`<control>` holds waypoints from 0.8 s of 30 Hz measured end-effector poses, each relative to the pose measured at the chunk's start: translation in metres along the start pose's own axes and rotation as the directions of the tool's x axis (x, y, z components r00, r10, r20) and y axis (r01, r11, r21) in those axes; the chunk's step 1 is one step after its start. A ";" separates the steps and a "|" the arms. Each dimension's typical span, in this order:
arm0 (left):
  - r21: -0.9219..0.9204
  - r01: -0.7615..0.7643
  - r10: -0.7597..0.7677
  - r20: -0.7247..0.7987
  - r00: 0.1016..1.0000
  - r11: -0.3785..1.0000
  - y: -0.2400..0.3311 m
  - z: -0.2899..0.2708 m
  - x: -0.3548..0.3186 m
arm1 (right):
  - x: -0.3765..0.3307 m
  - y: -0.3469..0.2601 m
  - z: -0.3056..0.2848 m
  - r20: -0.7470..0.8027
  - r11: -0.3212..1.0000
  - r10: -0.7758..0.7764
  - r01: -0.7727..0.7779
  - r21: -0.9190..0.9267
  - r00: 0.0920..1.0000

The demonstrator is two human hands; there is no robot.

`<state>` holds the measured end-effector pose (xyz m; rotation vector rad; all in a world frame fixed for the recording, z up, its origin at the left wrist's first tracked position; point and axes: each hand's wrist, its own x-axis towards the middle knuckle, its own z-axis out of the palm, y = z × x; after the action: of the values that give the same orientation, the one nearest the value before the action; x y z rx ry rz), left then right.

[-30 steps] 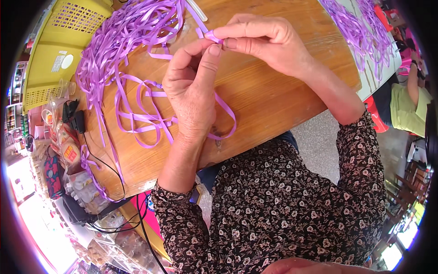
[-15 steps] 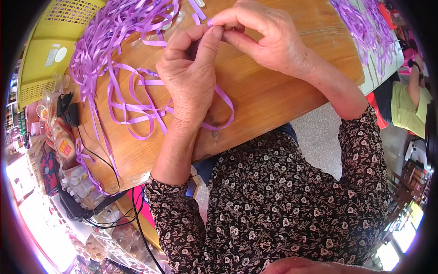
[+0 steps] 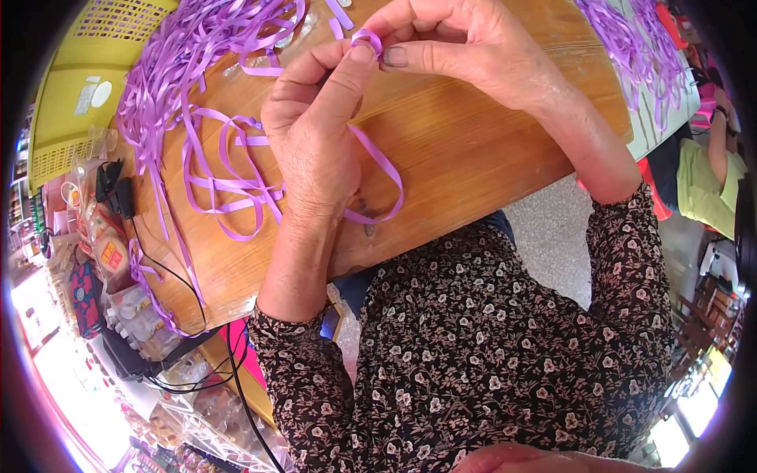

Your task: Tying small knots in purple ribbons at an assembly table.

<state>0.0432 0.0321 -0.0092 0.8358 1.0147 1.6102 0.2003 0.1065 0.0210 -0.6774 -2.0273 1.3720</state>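
A small loop of purple ribbon (image 3: 367, 37) stands up between my two hands, above the far part of the table. My left hand (image 3: 319, 118) is closed, its thumb and bent forefinger pinching the ribbon at the base of the loop. From the right, my right hand (image 3: 473, 51) pinches at the loop's other side; its thumb tip touches or nearly touches the ribbon, and the forefinger is partly hidden at the top edge. A longer stretch of purple ribbon (image 3: 392, 175) curves out from behind my left wrist and lies on the wood.
A large heap of purple ribbons (image 3: 185, 67) covers the table's far left, beside a yellow plastic basket (image 3: 67, 102). More ribbons (image 3: 631, 47) hang at the far right. Black cables (image 3: 169, 272) and plastic bags (image 3: 142, 315) lie by the left edge. A person in light green (image 3: 710, 185) is at right.
The ribbon between my fingers has opened into a visible loop. My right hand has shifted slightly, its thumb now stretched toward the loop; my left hand has moved a little left.
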 end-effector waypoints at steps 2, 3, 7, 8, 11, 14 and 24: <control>0.111 -0.032 0.037 -0.047 0.998 0.993 0.002 0.002 -0.001 | 0.000 0.001 0.002 0.006 0.999 -0.044 0.044 -0.017 0.999; 0.113 -0.030 0.036 -0.051 0.998 0.993 0.002 0.001 -0.001 | -0.001 0.002 0.004 -0.023 0.961 -0.203 0.194 -0.198 0.979; 0.257 0.024 -0.017 -0.030 0.999 0.966 0.001 0.000 0.002 | 0.008 0.031 -0.003 0.299 0.128 -0.727 0.549 -0.826 0.619; 0.278 0.057 -0.047 -0.043 0.998 0.959 0.001 -0.001 0.003 | 0.010 0.035 -0.006 0.297 0.130 -0.725 0.547 -0.827 0.622; 0.128 0.212 -0.221 0.064 0.973 0.969 0.003 -0.015 0.009 | 0.016 0.035 -0.013 0.366 0.055 -0.758 0.612 -0.789 0.540; 0.042 0.318 -0.321 0.114 0.940 0.947 0.000 -0.019 0.013 | 0.020 0.035 -0.020 0.441 -0.027 -0.791 0.696 -0.718 0.424; 0.046 0.277 -0.280 0.170 0.945 0.960 -0.001 -0.019 0.013 | 0.015 0.034 -0.018 0.161 0.360 -0.783 0.648 -0.671 0.601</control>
<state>0.0235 0.0410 -0.0169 0.7940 0.9779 1.2653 0.2053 0.1400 -0.0032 -0.0760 -2.2117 -0.0124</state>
